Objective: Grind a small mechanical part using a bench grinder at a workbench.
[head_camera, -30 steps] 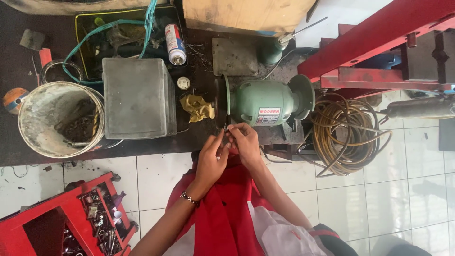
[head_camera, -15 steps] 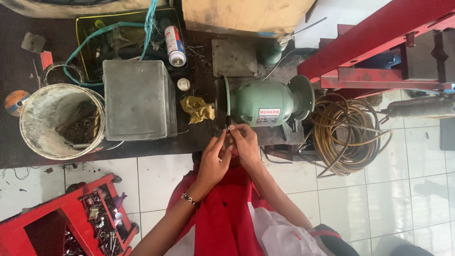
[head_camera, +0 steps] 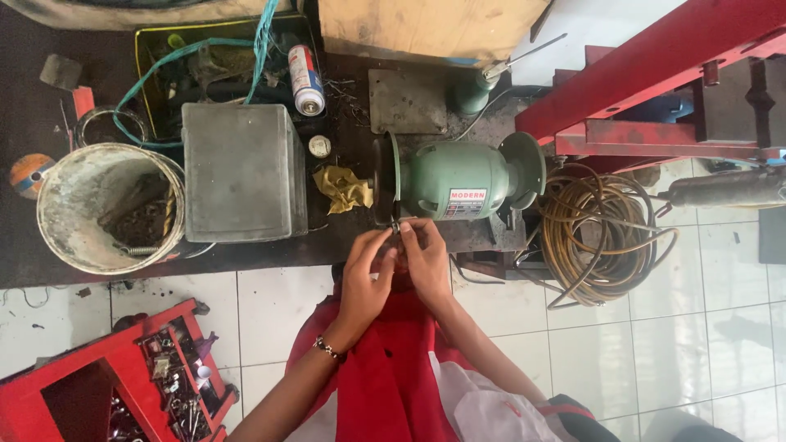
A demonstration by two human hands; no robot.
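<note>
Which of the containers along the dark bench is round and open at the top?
The pale, grimy bucket at the left end. The grey metal box beside it is rectangular and closed; the spray can lies capped.

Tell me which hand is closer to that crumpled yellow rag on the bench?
Left. The left hand is just below and right of the yellow rag; the right hand lies farther right, in front of the green grinder.

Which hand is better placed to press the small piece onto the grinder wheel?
Probably the right hand: its fingertips pinch the small dark piece right beside the dark wheel of the green bench grinder. The left hand sits lower, only supporting.
</note>
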